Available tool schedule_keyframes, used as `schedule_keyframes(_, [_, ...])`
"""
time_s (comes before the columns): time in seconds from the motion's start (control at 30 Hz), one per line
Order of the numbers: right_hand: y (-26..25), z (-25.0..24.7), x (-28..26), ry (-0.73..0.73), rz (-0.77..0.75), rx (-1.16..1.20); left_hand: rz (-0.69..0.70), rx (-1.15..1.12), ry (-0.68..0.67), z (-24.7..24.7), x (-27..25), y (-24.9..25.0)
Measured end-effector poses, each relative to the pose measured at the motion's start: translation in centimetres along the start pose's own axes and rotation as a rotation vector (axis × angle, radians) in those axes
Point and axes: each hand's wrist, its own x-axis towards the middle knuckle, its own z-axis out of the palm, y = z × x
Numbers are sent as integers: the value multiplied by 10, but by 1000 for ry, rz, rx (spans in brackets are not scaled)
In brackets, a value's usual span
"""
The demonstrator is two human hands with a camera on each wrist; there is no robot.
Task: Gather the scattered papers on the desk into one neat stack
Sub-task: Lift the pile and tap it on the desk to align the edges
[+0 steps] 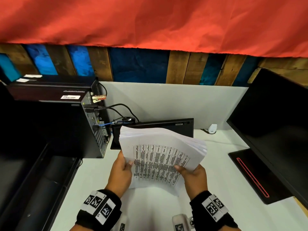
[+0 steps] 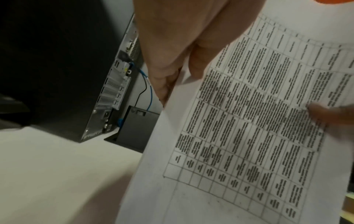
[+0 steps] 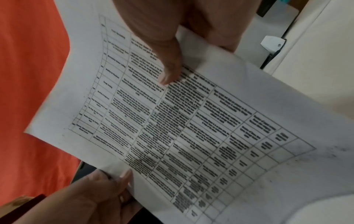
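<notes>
Head view: stack (image 1: 162, 157) up off the desk (image 1: 93, 180), bowed in the middle, far edge fanned out so the sheets sit stepped and not flush. Left hand (image 1: 120, 170) curled round the left edge, thumb on top of the printed table, fingers hidden underneath. Right hand (image 1: 194, 175) clamped the same way on the right edge, thumb tip on the print. Left wrist view: same deal, thumb (image 2: 199, 63) pressing the top sheet near the edge, tower (image 2: 107, 97) close behind on the left. Right wrist view: thumb (image 3: 168, 60) lying well in over the page, the other hand's fingers (image 3: 114, 186) pinching the opposite edge. No loose sheets visible anywhere on the desk, so probably just the squaring-up left. Best bet, guessing here: loosen both grips a touch, tip the stack upright on a long edge and tap it on the bare desk in front, then turn and tap a short edge too. Tight pinching likely locks the fanned edge in place, so light fingers. Worth keeping clear of the tower and its cables (image 1: 116, 112) on the left and the monitor stand (image 1: 253, 174) on the right. Then lay flat, palms squaring the sides.
</notes>
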Motion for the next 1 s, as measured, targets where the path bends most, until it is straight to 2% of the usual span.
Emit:
schedule_keyframes(0.2, [-19, 3, 2, -13, -97, 46, 113, 15, 54, -10, -4, 17])
schedule_keyframes(0.33, [-18, 2, 2, 16, -137, 33, 58, -29, -7, -15, -11, 9])
schedule_keyframes(0.5, [-14, 13, -7, 54, -182, 10, 3, -11, 7, -10, -13, 2])
schedule_keyframes(0.57, [-15, 17, -11, 90, -237, -23, 18, -37, 8, -8, -13, 5])
schedule_keyframes(0.77, [-22, 21, -17, 56, -336, -76, 73, -109, -24, -3, -18, 11])
schedule_keyframes(0.9, [-21, 21, -16, -4, -319, -75, 113, -135, -35, 2, -18, 14])
schedule_keyframes(1.0, [-21, 23, -16, 16, -330, -106, 128, -152, -12, 5, -18, 16])
